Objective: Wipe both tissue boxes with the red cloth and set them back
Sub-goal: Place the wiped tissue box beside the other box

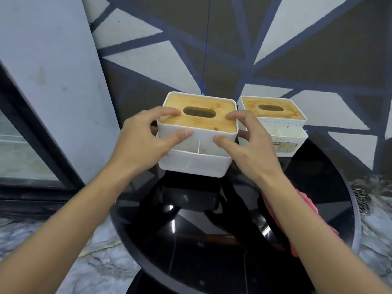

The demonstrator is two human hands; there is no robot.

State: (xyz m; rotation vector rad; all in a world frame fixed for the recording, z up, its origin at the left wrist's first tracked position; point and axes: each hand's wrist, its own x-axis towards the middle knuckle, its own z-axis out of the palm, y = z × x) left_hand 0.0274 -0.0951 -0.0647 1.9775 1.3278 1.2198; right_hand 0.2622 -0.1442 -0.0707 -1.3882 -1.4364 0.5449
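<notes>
Head view: L hand (146,137) and R hand (246,145) grip the near tissue box (197,134), fingers on its wood lid (199,101), at the black desk's (318,177) far side, 2nd tissue box (275,122) just right of it, red cloth (307,201) by R forearm.

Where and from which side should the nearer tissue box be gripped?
Take the nearer tissue box by its upper corners, left hand from the left, right hand from the right: fingers on the wooden lid, thumbs on the front wall. Its width suits two hands.

Dim, soft blur, fisheye edges, glare on blk table (318,179)
</notes>
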